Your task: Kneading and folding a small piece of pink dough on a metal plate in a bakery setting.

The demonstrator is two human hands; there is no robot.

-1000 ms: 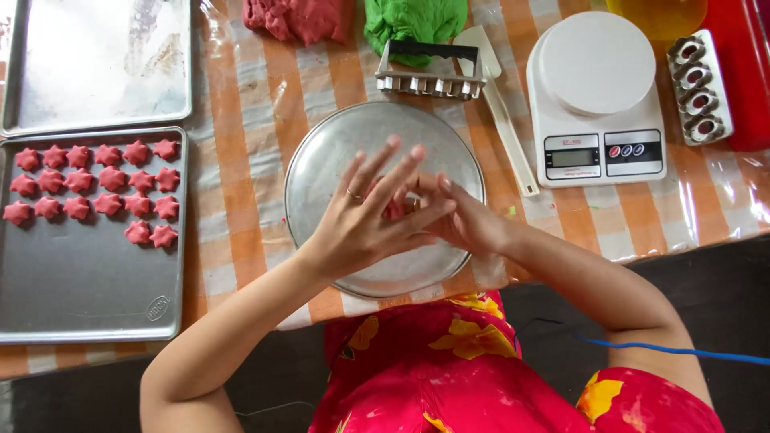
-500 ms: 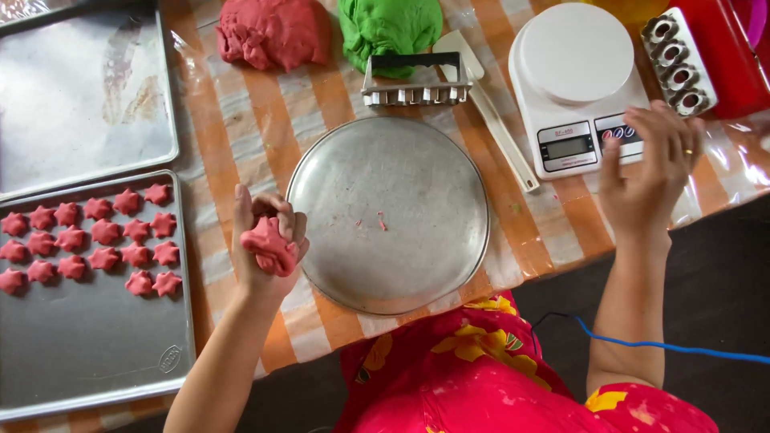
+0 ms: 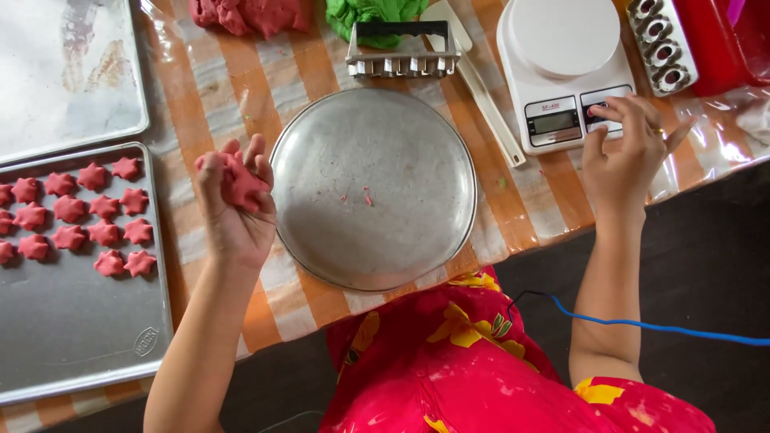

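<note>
Left hand (image 3: 234, 210) at left middle of frame, fingers (image 3: 257, 156) curled tight around red dough lump (image 3: 241, 186). Lump sits in palm, pokes out between fingertips. Hand just left of round metal pan (image 3: 374, 188).

Right hand (image 3: 627, 148) at upper right, holds nothing, fingers spread loose. Fingertips touch buttons of white kitchen scale (image 3: 565, 68).

Baking tray (image 3: 80, 321) at lower left, rows of red dough stars (image 3: 80, 220) on it. Big red dough (image 3: 253, 14) and green dough (image 3: 373, 12) at top edge.

You wear a red garment (image 3: 481, 361) printed with yellow flowers and dusted with pale smudges, both arms bare, and a thin ring on your right hand (image 3: 626, 152).
</note>
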